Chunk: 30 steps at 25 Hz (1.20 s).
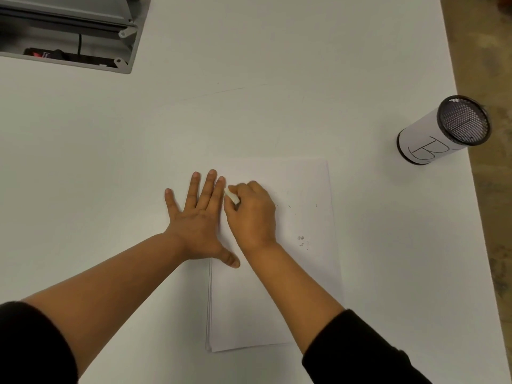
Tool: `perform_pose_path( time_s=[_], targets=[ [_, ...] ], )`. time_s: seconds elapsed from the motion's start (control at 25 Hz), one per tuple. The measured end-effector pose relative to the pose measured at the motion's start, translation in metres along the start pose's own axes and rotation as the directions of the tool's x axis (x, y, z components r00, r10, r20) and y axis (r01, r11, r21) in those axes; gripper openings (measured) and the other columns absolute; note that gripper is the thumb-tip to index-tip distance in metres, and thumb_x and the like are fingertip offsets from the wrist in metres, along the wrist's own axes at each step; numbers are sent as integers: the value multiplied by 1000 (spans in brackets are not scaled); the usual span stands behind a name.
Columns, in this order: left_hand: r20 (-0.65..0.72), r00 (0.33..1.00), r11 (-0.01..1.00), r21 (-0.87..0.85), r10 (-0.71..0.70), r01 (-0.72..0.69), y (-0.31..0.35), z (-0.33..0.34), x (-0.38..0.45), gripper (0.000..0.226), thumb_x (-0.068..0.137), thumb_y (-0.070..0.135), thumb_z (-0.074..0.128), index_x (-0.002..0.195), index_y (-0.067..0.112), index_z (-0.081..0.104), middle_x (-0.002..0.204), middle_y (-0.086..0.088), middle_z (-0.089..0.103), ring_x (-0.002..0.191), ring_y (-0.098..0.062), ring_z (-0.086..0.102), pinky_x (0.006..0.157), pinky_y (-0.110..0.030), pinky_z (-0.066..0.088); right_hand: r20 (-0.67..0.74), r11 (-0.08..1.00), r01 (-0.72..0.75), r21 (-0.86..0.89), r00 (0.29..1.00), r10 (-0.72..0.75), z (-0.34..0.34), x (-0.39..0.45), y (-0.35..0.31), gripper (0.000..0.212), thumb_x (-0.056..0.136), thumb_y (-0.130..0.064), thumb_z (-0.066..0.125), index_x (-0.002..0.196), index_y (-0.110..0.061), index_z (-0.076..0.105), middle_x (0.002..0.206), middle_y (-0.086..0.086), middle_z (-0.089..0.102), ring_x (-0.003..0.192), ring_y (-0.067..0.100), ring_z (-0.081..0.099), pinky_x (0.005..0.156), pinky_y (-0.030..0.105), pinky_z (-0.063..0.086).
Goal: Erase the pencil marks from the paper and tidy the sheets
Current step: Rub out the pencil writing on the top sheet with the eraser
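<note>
A small stack of white paper sheets (pixel 299 273) lies on the white table in front of me. My left hand (pixel 198 220) rests flat with spread fingers across the stack's left edge, thumb on the paper. My right hand (pixel 253 213) grips a white eraser (pixel 232 196) and holds it against the upper left of the top sheet, right beside my left index finger. Faint pencil marks and eraser crumbs (pixel 303 241) show on the right half of the sheet.
A black mesh pen cup (pixel 440 131) wrapped in white paper with a drawn "B" stands at the right, near the table's right edge (pixel 471 173). A grey open cable tray (pixel 72 34) with a black cable sits in the table's far left corner.
</note>
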<state>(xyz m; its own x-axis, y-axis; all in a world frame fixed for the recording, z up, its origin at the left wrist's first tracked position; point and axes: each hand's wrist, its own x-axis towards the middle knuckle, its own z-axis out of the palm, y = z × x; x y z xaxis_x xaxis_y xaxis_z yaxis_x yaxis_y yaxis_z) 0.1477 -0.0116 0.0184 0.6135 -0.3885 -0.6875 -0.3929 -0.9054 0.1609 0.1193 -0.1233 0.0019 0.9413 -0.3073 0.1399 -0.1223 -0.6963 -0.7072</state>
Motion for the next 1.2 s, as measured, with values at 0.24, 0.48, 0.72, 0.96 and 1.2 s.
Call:
perform_pose_path(
  time_s=[0.24,0.48,0.72,0.96,1.2],
  targets=[
    [-8,1000,1000,7,-15,15,2,0,-1,148,47,83,63,122,23,-49,132,3,-55,125,-24,-48,103,-64,-17,72,999,-49,22,996,47,-11,-33,-2,13,77,-4,69,90,-1,67,77,13,64,68,26,61,62,32,55],
    [-1,1000,1000,17,-12,13,2,1,0,149,44,86,60,121,22,-50,131,2,-55,126,-25,-48,103,-64,-16,39,997,-75,-4,996,75,-3,-14,-2,9,78,-4,68,86,0,66,76,14,63,69,26,60,62,29,50],
    [-7,1000,1000,-6,6,-6,-1,0,0,149,43,88,59,117,25,-53,129,4,-58,124,-24,-50,102,-64,-18,31,998,-59,-21,998,60,0,5,-1,12,79,-6,68,90,-1,67,80,14,65,73,27,61,64,25,44],
    [-11,1000,1000,-7,1,-1,-1,2,0,150,42,88,59,121,24,-51,127,5,-59,123,-23,-51,102,-64,-18,74,999,-36,-14,997,37,-22,-42,7,12,78,-7,70,88,-3,67,75,10,63,67,22,60,60,26,50],
    [13,1000,1000,-22,-2,2,0,-1,-2,152,39,88,60,121,25,-52,130,6,-57,124,-22,-50,101,-63,-20,54,997,-70,-41,996,72,-16,13,13,12,83,-9,65,91,-1,67,82,13,64,76,27,60,66,26,43]
  ],
)
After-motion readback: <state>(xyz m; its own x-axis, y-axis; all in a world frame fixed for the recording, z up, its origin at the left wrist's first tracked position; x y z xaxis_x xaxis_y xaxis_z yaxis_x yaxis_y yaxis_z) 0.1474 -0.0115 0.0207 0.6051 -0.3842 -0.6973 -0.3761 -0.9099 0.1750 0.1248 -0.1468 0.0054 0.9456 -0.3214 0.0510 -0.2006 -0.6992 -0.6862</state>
